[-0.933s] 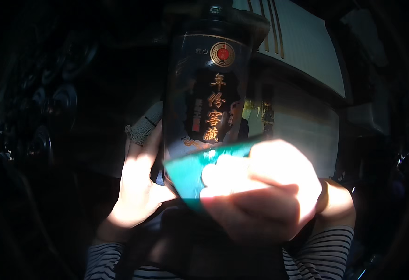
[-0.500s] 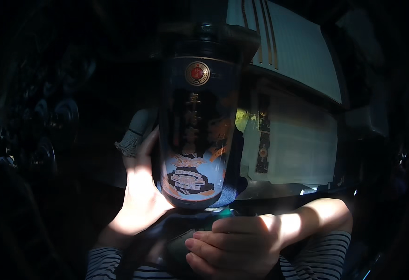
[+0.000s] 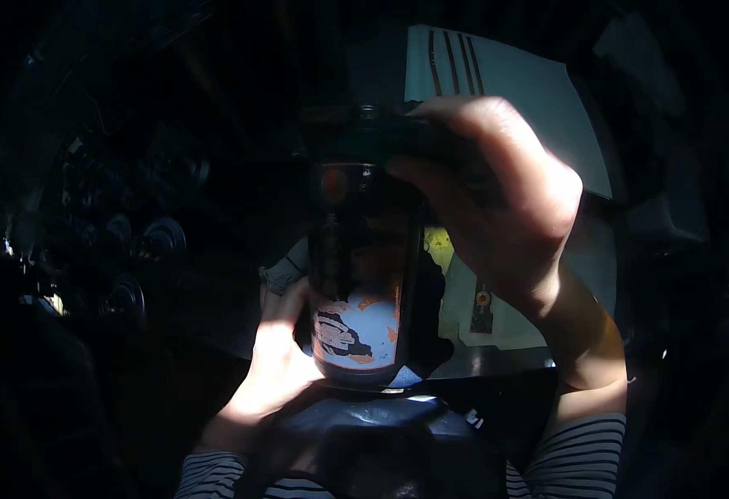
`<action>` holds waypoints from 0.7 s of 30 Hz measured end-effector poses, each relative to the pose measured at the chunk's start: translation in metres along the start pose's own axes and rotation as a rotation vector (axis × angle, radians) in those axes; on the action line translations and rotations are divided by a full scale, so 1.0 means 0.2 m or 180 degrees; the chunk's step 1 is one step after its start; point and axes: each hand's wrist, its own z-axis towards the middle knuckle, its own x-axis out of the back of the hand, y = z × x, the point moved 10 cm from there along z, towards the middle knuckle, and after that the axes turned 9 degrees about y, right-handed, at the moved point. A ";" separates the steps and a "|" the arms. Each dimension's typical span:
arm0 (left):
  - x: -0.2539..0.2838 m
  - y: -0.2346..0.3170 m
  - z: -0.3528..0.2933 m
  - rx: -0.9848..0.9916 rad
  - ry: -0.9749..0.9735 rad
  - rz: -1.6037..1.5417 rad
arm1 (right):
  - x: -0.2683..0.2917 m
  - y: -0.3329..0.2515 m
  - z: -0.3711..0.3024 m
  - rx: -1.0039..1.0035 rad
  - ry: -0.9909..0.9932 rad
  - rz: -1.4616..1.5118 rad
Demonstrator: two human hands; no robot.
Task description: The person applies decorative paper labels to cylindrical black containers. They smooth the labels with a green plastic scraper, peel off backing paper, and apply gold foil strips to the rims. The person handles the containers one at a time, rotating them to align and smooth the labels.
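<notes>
A tall dark glass bottle with a printed white, blue and orange design stands upright in front of me. Along its lower left side my left hand grips it, the fingers partly behind the glass. Grey knitted fabric with a dark band shows by those fingers. My right hand is bent over the bottle's shoulder from the right, thumb and fingers closing on a dark green thing pressed across the upper part. Deep shadow hides that thing's kind and the fingertips.
Behind and to the right lies a pale panel with dark stripes, above a second pale surface with a dark decorated strip. Shiny round objects sit in shadow at the left. A dark glossy surface is below the bottle.
My right hand has risen from below the bottle to its upper right side, bringing the dark green thing along. The bottle appears slightly lower and further right, still in my left hand.
</notes>
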 end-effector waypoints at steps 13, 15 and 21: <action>0.13 -0.09 0.71 -0.0012 0.0048 0.0208 | -0.16 0.36 0.23 0.0607 -0.0177 -0.0306; 0.15 -0.06 0.74 -0.0216 0.0071 0.0139 | -0.21 0.15 0.07 0.1228 -0.0661 -0.0392; 0.18 -0.04 0.78 -0.0403 -0.0004 0.0415 | -0.18 0.60 0.29 -0.0175 -0.0528 -0.0006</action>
